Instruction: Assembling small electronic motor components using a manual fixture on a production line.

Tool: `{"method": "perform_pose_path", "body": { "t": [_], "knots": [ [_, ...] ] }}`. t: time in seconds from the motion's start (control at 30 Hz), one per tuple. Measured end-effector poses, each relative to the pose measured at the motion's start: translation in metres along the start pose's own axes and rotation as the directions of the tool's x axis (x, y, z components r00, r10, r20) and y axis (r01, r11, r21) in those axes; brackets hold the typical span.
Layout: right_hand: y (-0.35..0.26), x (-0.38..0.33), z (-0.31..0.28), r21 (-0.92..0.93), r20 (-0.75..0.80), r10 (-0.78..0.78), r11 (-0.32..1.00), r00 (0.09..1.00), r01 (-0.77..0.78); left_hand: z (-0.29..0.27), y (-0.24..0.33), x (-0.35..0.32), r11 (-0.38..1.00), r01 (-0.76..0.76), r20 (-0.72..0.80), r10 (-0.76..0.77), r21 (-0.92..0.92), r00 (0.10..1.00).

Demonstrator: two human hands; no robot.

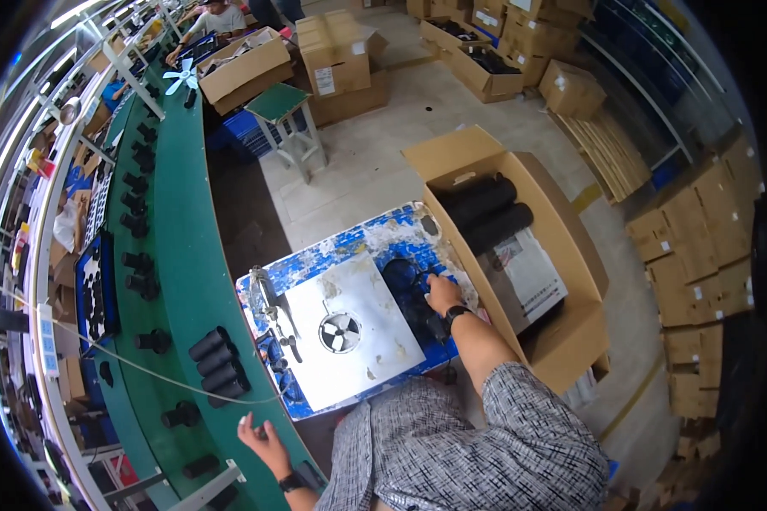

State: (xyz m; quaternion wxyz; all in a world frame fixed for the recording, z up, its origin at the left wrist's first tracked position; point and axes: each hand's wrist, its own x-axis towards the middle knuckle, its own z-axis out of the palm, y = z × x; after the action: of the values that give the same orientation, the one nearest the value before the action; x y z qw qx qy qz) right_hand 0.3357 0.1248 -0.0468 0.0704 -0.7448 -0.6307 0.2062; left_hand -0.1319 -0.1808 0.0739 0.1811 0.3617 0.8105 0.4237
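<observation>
My right hand (442, 295) reaches over the blue, paint-worn table (332, 255), its fingers closed among black ring-shaped parts (400, 274). What lies between its fingertips is hidden. Off the table's near left corner, my left hand (264, 443) is raised beside the green bench (183, 247), fingers apart and nothing in them. A white board (371, 294) covers the middle of the table and carries a round black-and-white disc (339, 332). Along the board's left edge sits a metal fixture (274, 311) with a lever. Several black cylinders (217, 366) lie side by side on the bench.
An open cardboard box (562, 230) with black cylinders (486, 209) stands right of the table. A thin pale hose (153, 373) crosses the bench. More black parts (136, 204) line it. Beyond are a green-topped stool (279, 104), a seated person (220, 19) and stacked cartons (699, 264).
</observation>
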Motion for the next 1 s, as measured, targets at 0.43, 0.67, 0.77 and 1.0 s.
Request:
{"method": "perform_pose_path", "body": {
  "t": [0.43, 0.67, 0.77, 1.0],
  "knots": [
    [0.006, -0.077, -0.105, 0.993, 0.08, -0.156, 0.103, 0.984, -0.065, 0.055, 0.087, -0.008, 0.984, 0.0, 0.579, 0.107, -0.181, 0.808],
    [-0.111, -0.166, -0.143, 0.991, 0.128, -0.539, 0.029, 0.833, -0.134, 0.136, 0.227, -0.009, 0.394, 0.776, 0.87, 0.238, -0.492, 0.431],
    [-0.092, -0.155, -0.121, 0.893, -0.085, -0.529, 0.336, 0.844, 0.3, 0.14, 0.203, -0.007, 0.241, 0.872, 0.894, 0.259, -0.426, 0.365],
    [-0.132, -0.176, -0.132, 0.822, 0.349, -0.401, 0.566, 0.847, -0.07, 0.143, 0.152, -0.013, 0.634, 0.66, 0.847, -0.012, -0.404, 0.531]
  ]
}}
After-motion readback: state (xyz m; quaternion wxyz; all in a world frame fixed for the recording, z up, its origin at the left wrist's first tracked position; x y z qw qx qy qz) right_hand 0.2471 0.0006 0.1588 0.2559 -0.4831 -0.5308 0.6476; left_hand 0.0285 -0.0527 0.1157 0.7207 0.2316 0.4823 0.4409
